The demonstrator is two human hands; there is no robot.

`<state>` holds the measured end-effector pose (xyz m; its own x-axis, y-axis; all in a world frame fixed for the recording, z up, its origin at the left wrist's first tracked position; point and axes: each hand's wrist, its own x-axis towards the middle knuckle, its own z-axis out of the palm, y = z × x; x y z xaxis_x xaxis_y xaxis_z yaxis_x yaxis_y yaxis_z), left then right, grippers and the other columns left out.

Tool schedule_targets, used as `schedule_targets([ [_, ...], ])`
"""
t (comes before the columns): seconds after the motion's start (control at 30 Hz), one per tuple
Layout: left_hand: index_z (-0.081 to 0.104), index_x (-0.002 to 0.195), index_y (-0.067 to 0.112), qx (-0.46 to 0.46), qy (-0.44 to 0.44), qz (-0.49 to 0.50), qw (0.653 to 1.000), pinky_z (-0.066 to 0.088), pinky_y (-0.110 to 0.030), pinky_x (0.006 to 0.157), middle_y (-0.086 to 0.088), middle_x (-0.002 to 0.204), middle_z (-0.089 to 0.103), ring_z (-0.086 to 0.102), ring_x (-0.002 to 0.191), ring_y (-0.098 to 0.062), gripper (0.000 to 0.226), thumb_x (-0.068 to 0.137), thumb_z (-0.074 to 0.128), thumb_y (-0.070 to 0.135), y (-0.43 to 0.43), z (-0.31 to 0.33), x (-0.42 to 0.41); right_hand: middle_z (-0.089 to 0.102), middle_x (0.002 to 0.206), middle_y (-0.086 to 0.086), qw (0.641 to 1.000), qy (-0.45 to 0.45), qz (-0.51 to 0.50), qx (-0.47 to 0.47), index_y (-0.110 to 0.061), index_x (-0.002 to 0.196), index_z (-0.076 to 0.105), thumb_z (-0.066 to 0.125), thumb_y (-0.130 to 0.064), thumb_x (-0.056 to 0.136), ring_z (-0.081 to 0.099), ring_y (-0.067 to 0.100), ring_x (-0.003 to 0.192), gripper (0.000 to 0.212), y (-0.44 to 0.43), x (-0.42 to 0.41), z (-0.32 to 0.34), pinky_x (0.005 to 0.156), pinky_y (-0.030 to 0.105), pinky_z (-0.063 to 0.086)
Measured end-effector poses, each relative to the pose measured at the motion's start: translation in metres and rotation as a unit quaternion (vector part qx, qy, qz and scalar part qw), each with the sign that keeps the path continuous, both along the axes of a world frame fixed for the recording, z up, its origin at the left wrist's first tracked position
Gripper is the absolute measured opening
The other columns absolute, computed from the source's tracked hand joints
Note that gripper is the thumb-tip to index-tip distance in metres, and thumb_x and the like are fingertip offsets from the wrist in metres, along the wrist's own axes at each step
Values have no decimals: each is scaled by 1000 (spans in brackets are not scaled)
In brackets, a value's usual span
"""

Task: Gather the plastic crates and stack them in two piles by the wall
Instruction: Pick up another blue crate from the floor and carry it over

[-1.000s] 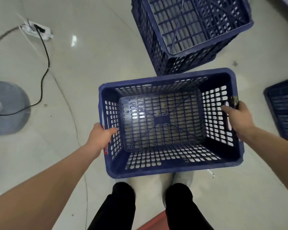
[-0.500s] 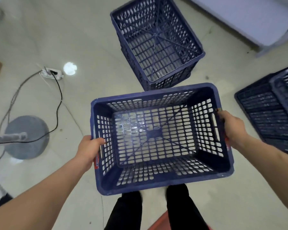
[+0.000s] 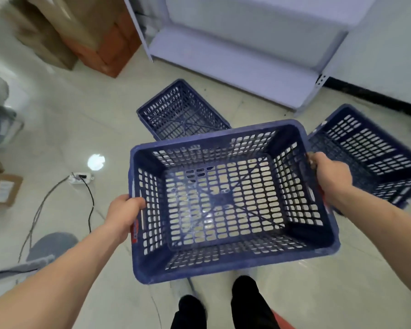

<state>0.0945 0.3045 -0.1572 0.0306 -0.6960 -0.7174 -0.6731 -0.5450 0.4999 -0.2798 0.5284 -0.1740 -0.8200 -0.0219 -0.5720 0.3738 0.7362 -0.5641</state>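
Note:
I carry an empty blue plastic crate point(image 3: 226, 262) in the air in front of me, above my feet. My left hand point(image 3: 125, 213) grips its left rim at the handle slot. My right hand point(image 3: 330, 176) grips its right rim. A second blue crate point(image 3: 176, 112) stands on the floor just beyond it, partly hidden by the carried one. To the right, more blue crates point(image 3: 375, 150) stand on the floor near the wall; how many are nested there I cannot tell.
A pale shelving unit point(image 3: 235, 60) stands against the wall ahead. Cardboard and wooden boxes point(image 3: 100, 41) sit at the back left. A power strip point(image 3: 80, 179) with cables lies on the floor at left, beside a grey round fan base point(image 3: 51, 244). More cartons point(image 3: 0, 188) lie far left.
The view has tilted up and I have moved forward with the crate. The shelving unit, the wall and the boxes have come into sight. Both hands keep their grip.

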Motion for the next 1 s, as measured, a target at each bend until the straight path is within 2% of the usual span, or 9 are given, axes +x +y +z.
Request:
schedule_targets([
  [0.1, 64, 103, 6, -17, 11, -16, 1000, 57, -42, 70, -15, 93, 73, 70, 80, -33, 23, 82, 55, 2, -1, 32, -41, 73, 94, 14, 1000, 16, -9, -2, -14, 78, 67, 53, -67, 62, 69, 40, 89, 57, 15, -25, 31, 93, 54, 56],
  [0.27, 66, 103, 4, -38, 19, -65, 997, 57, -41, 70, -16, 92, 74, 70, 80, -33, 27, 78, 55, 3, 2, 71, -109, 64, 80, 13, 998, 61, -20, -6, -10, 69, 61, 55, -53, 91, 61, 37, 78, 48, 48, -72, 71, 82, 50, 51],
  [0.47, 66, 97, -4, -52, 29, -111, 992, 52, -44, 70, -27, 95, 71, 64, 75, -34, 46, 55, 54, 12, -2, 86, -195, 68, 92, 19, 995, 76, -61, 26, -8, 74, 62, 49, -52, 93, 63, 42, 86, 49, 84, -127, 89, 79, 50, 48],
  [0.57, 61, 84, 0, -44, 28, -136, 989, 43, -42, 65, -24, 81, 61, 55, 71, -31, 31, 55, 53, 10, -6, 87, -242, 70, 98, 22, 993, 73, -87, 28, -9, 80, 65, 45, -51, 89, 65, 44, 90, 48, 103, -156, 89, 83, 55, 51],
  [0.63, 54, 77, 5, -38, 27, -164, 985, 37, -40, 62, -16, 72, 51, 48, 66, -27, 14, 63, 55, 7, -8, 86, -277, 70, 95, 22, 992, 68, -102, 27, -10, 79, 65, 46, -49, 90, 63, 40, 80, 45, 118, -174, 89, 71, 49, 48],
  [0.73, 49, 77, 10, -32, 32, -219, 975, 31, -41, 62, -15, 73, 48, 46, 67, -26, 16, 64, 57, 9, -15, 78, -333, 70, 100, 21, 992, 64, -103, 36, -5, 99, 71, 50, -48, 96, 57, 25, 69, 48, 139, -200, 91, 56, 36, 40],
  [0.8, 51, 77, 5, -27, 38, -251, 967, 31, -37, 62, -17, 74, 50, 47, 67, -26, 10, 70, 58, 6, -18, 72, -372, 69, 103, 23, 989, 68, -105, 75, -4, 94, 69, 46, -50, 99, 61, 35, 79, 51, 152, -214, 94, 63, 42, 44],
  [0.9, 57, 77, -2, -22, 53, -287, 956, 35, -32, 57, -17, 73, 55, 51, 63, -29, 5, 74, 55, 1, -15, 65, -425, 68, 108, 28, 984, 90, -128, 87, -1, 101, 68, 48, -50, 97, 64, 48, 105, 53, 169, -233, 95, 92, 51, 52],
  [1.0, 65, 86, -4, -2, 66, -321, 945, 47, -35, 58, -19, 79, 65, 62, 69, -34, 21, 71, 53, 4, -10, 61, -472, 63, 98, 31, 975, 97, -162, 120, 5, 101, 67, 42, -50, 98, 61, 47, 90, 60, 187, -250, 92, 82, 50, 49],
])
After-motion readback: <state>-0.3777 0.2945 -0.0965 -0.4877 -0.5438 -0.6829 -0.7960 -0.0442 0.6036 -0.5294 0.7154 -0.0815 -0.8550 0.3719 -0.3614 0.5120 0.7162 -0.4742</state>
